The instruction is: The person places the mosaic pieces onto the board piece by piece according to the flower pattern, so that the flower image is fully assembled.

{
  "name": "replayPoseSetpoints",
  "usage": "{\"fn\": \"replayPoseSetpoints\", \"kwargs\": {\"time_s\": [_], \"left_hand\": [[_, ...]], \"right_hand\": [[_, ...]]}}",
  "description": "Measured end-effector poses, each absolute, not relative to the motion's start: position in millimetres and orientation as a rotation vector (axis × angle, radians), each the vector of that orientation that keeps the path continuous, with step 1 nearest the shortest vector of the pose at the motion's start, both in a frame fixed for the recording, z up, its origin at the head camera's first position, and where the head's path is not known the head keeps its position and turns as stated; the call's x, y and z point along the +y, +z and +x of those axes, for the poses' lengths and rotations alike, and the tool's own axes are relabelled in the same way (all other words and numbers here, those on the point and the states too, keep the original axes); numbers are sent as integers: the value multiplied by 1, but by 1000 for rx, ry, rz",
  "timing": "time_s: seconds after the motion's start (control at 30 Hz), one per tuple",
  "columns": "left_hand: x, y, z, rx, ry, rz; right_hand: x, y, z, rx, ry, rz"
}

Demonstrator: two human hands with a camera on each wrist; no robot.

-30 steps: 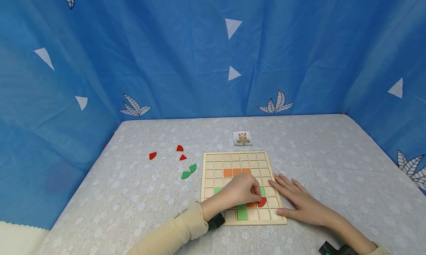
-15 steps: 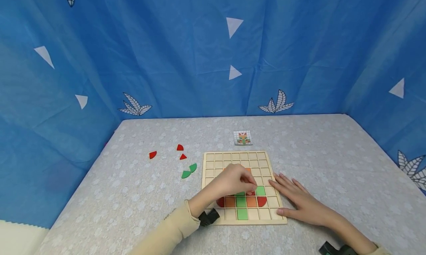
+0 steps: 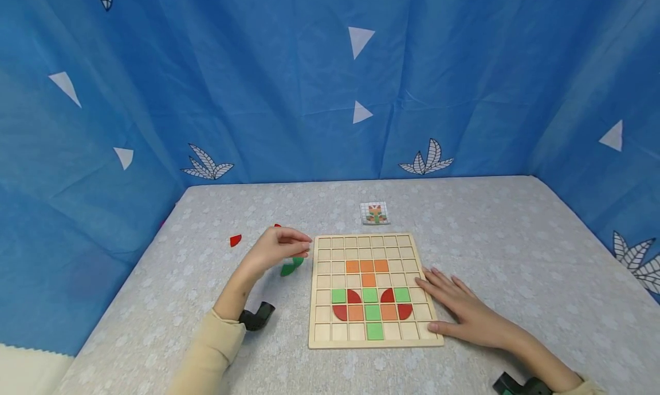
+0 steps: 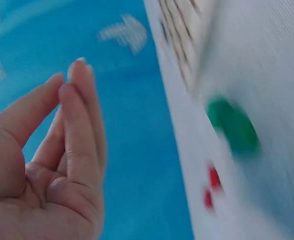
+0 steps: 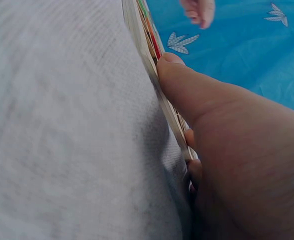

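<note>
My left hand (image 3: 275,249) hovers just left of the wooden grid board (image 3: 407,332), above the loose pieces. In the left wrist view its fingers (image 4: 79,135) are nearly straight, thumb near the index fingertip, with nothing between them. Close under it lie two green quarter-circle pieces (image 3: 287,270); a red piece (image 3: 277,225) peeks out behind the hand. My right hand (image 3: 464,312) lies flat, fingers and thumb touching the board's right edge. Orange squares (image 3: 366,266), green squares (image 3: 372,313) and red quarter-circles (image 3: 340,313) sit in the board's cells.
A small printed card (image 3: 374,213) showing a coloured grid pattern lies behind the board. Further left is a loose red quarter-circle (image 3: 235,240). Blue curtains (image 3: 330,97) stand around the patterned tablecloth (image 3: 490,234).
My left hand has left the board and moved left to over the loose pieces, uncovering the pieces in the board. The right hand has stayed at the board's edge.
</note>
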State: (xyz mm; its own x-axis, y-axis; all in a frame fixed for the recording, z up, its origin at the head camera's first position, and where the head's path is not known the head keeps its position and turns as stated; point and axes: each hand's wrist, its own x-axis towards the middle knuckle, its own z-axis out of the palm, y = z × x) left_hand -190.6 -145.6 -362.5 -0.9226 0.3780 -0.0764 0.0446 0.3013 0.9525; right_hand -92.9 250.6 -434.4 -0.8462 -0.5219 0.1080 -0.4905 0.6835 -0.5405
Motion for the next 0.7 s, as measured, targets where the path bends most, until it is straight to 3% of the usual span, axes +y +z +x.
{"fn": "replayPoseSetpoints", "kwargs": {"time_s": [0.4, 0.7], "left_hand": [[-225, -387, -205, 2487, 1510, 183], [-224, -403, -205, 2453, 1384, 460]], "right_hand": [[250, -435, -92, 2816, -908, -823], [251, -436, -94, 2837, -882, -858]]}}
